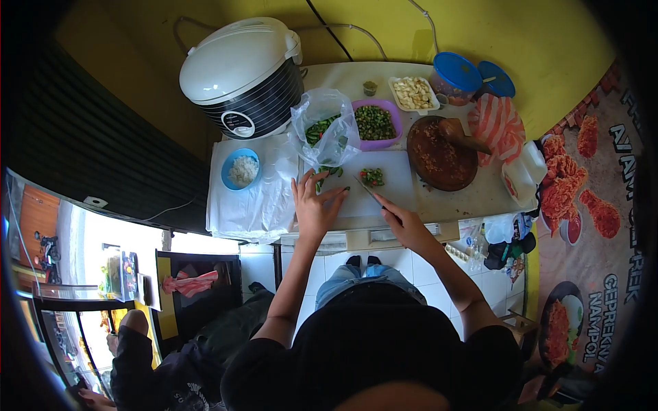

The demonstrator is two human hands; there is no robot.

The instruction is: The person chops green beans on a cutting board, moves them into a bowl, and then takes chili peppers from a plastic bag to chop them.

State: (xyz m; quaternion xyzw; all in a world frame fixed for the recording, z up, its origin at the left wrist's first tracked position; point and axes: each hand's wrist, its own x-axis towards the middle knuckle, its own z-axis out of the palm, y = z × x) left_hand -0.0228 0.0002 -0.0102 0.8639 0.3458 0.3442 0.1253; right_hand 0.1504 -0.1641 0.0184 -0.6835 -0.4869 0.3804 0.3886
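Observation:
My right hand (pixel 404 224) is closed round the handle of a knife (pixel 370 194), its blade slanting up and left over a white cutting board (pixel 394 161). Near the blade's tip lies a small heap of chopped green and red chilies (pixel 372 177). My left hand (pixel 314 209) hovers at the board's left part with fingers apart; a small dark green bit shows at one fingertip. Just beyond those fingers are more green chilies (pixel 334 170). Behind them, a clear plastic bag (pixel 337 140) of green chilies stands beside a purple container (pixel 379 143) full of chopped green pieces.
A stone mortar (pixel 428 175) with a pestle (pixel 465 136) stands right of the board. At left are a rice cooker (pixel 240 79) and a blue bowl (pixel 251 183) of rice. A white tray (pixel 430 107) of garlic-like pieces and blue-lidded tubs (pixel 457 71) line the back. Another person (pixel 199 356) is at lower left.

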